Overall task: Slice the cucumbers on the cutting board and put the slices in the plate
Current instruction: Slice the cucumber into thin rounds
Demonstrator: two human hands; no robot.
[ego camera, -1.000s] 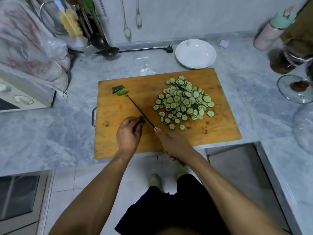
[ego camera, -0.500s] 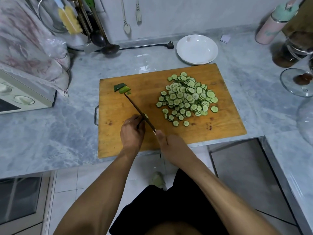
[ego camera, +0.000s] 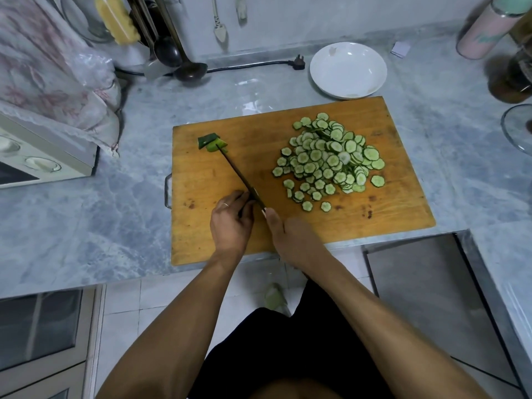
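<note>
A heap of cucumber slices [ego camera: 328, 156] lies on the right half of the wooden cutting board [ego camera: 374, 208], with a few stray rounds trailing toward the board's near edge. At the board's far left corner sit 2 or so cut cucumber ends [ego camera: 211, 142], dark green and light green, touching the tip of the knife [ego camera: 239, 174]. The knife blade runs diagonally from those ends down toward the near middle of the board, seen edge-on as a thin dark line. The left hand [ego camera: 230, 223] rests on the board just left of the blade's heel, its fingers [ego camera: 240, 198] curled and bunched against the blade; whatever cucumber piece they may be pinching is hidden beneath them, so I cannot tell. A ring shows on 1 finger. The right hand [ego camera: 293, 240] grips the knife handle, fingers wrapped under and thumb stretched along the top toward the blade. The slice heap lies well to the right of both hands, apart from them. Beyond the board's far edge, just beside it, stands the white plate [ego camera: 348, 44], holding no slices. The board lies on a grey marble desk [ego camera: 86, 214]. A black power plug [ego camera: 298, 63] and cord lie left of the plate, a dark ladle [ego camera: 190, 70] further left, and a pink bottle [ego camera: 483, 33] stands at the far right.
</note>
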